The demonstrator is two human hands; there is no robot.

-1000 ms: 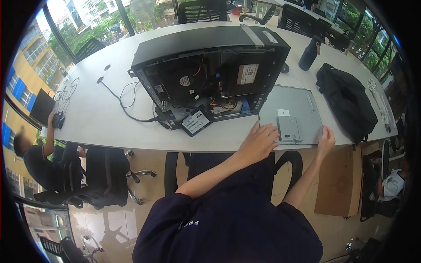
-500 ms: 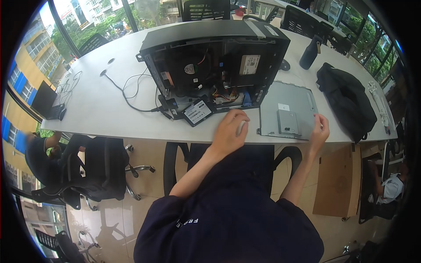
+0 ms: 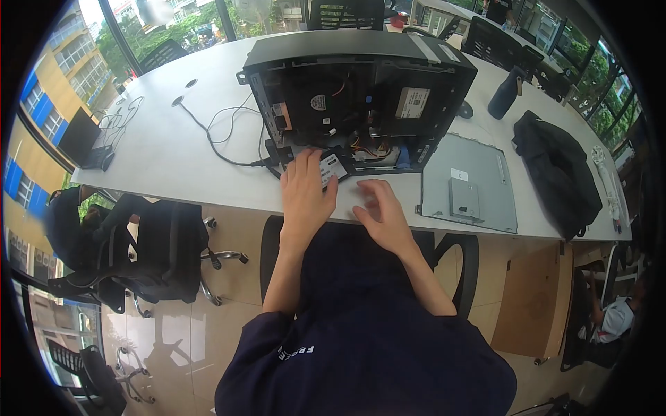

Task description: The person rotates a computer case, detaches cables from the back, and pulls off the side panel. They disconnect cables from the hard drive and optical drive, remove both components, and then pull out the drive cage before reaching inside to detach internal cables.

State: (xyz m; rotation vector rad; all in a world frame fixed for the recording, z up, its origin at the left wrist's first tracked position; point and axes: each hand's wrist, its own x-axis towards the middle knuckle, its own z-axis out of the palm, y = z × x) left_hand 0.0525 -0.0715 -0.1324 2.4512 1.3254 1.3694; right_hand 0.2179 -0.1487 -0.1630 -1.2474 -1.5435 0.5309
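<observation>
A computer case [image 3: 361,50] stands on the table with its side open, showing a fan and wiring inside. A solid-state drive [image 3: 333,168] with a white label leans at its lower front edge, partly covered by my left hand [image 3: 304,197]. That hand's fingers are stretched out over the drive's left side, and its thumb is near the lower right corner; a firm grip cannot be made out. To the right, just in front of the case, my right hand [image 3: 385,216] hovers with its fingers loosely curved, thumb apart and nothing visible in it.
The metal side panel [image 3: 479,163] lies right of the case. Beyond it are a black bag [image 3: 558,173], a dark bottle [image 3: 505,96] and a mouse [image 3: 465,109]. Cables [image 3: 216,147] run across the table's left part, towards a laptop [image 3: 84,139]. A person [image 3: 69,215] sits at left.
My left hand has moved left onto the drive. My right hand has left the side panel's edge and come left, in front of the case. The whole view has shifted slightly.
</observation>
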